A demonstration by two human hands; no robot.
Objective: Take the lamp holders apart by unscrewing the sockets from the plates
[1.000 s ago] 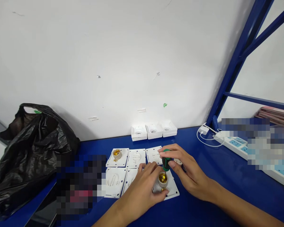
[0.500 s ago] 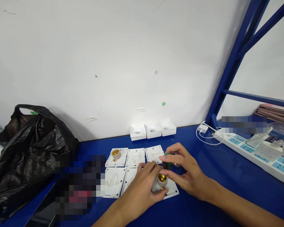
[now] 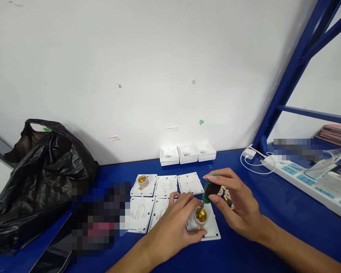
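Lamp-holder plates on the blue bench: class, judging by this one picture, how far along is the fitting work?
Done: one plate at the back left already carries a brass lamp holder. In hand: the left hand steadies a second holder on the near plate while the right hand tilts a green-handled screwdriver into it. Left: four bare plates, such as this one, carry no holder.

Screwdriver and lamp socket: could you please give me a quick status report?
Left hand steadying lamp socket on its white plate. Right hand gripping screwdriver, tip down in socket. Nothing obstructing.
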